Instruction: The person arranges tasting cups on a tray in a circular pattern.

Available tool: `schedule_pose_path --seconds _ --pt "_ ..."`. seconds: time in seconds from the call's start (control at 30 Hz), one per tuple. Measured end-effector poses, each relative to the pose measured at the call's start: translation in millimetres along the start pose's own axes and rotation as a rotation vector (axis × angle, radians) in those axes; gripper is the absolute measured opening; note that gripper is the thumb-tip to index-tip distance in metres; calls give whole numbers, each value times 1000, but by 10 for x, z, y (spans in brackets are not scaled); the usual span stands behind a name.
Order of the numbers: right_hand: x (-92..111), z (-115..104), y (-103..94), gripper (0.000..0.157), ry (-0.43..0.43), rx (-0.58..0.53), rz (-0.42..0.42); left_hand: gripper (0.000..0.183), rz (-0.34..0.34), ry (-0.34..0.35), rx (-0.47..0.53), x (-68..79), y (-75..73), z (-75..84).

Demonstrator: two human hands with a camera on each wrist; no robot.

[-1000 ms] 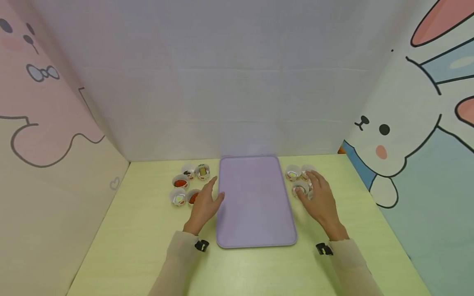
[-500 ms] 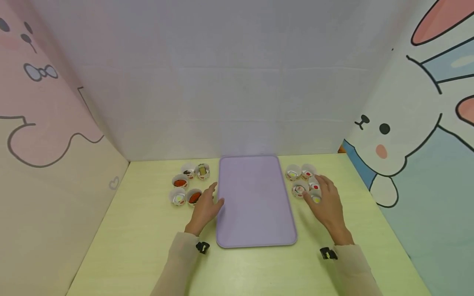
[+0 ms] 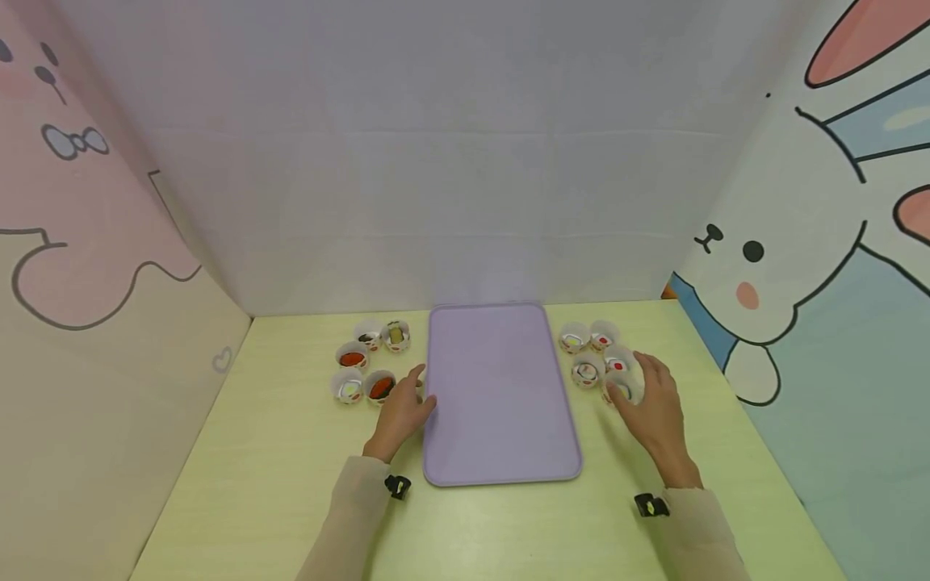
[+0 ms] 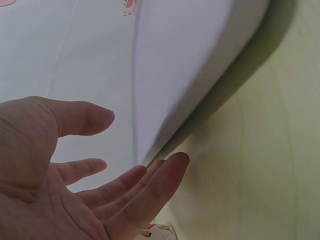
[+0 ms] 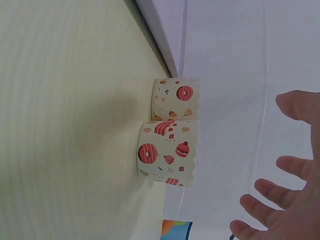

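Note:
My left hand (image 3: 400, 415), fingers spread, hovers over the left edge of a pale purple tray (image 3: 501, 403). Just left of it stands a paper baking cup (image 3: 370, 399) holding a red-orange and dark piece. My right hand (image 3: 656, 411) is over the right-hand cluster of cups, thumb and fingers apart above the nearest cup (image 3: 636, 392). In the right wrist view, the fingers (image 5: 265, 195) are spread and apart from the printed cup (image 5: 167, 165). The left wrist view shows the left palm with nothing in it.
Several white printed cups with small colourful pieces stand left of the tray, among them one cup (image 3: 338, 361) with orange-red contents. More cups, such as one at the back (image 3: 563, 347), stand on the right. A pale wall (image 3: 487, 161) rises behind the yellow table (image 3: 247, 460).
My right hand has moved right and slightly toward me, uncovering cups on the right. My left hand has dropped slightly toward me, showing more of the nearby cup.

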State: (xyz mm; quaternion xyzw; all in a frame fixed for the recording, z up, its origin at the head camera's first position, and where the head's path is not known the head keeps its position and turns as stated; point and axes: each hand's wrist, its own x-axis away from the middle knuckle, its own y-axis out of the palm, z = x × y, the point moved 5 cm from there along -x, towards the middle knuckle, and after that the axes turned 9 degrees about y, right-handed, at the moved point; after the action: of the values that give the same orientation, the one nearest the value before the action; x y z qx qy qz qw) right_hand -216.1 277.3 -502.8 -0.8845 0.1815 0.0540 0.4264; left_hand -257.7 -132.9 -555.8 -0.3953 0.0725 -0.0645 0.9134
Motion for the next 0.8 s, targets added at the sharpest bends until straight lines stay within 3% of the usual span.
schedule_pose_path --seconds 0.5,0.8 --pt "36 245 78 80 131 -5 -89 64 -36 -48 68 -23 64 -94" --pt "-19 435 174 89 282 -140 -187 64 -55 -81 119 -55 127 -187"
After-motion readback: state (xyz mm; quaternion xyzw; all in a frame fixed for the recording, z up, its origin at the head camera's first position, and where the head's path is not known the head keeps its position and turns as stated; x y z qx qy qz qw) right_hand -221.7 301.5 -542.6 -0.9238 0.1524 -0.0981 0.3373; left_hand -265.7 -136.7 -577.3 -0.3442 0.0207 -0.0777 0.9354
